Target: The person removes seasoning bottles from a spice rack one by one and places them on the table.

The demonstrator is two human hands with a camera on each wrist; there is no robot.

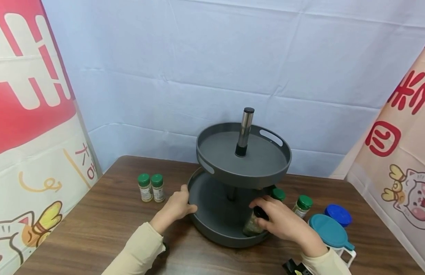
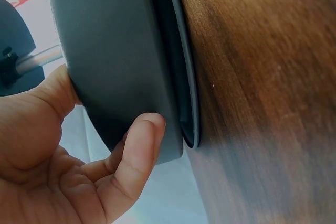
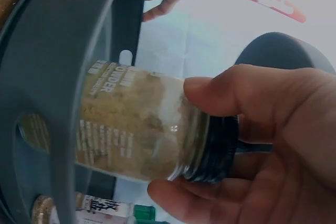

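Observation:
A dark grey two-tier turntable stand has an upper tray (image 1: 243, 181) on a steel post (image 1: 246, 128) above a wider lower tray (image 1: 216, 236). My left hand (image 1: 174, 208) grips the lower tray's left rim, with thumb inside and fingers along the outer wall (image 2: 110, 40) in the left wrist view. On the right, my right hand (image 1: 283, 221) holds a clear spice jar (image 3: 131, 119) by its black lid (image 3: 218, 142). Pale powder fills the labelled jar, whose base is inside the lower tray's front right rim.
Two green-capped spice bottles (image 1: 151, 191) stand left of the stand. To its right are more green-capped bottles (image 1: 304, 203), a blue lid (image 1: 338, 215) and a teal-lidded container (image 1: 329, 231) with a white handle. A light cloth (image 1: 147, 76) hangs behind the wooden table (image 1: 106, 206).

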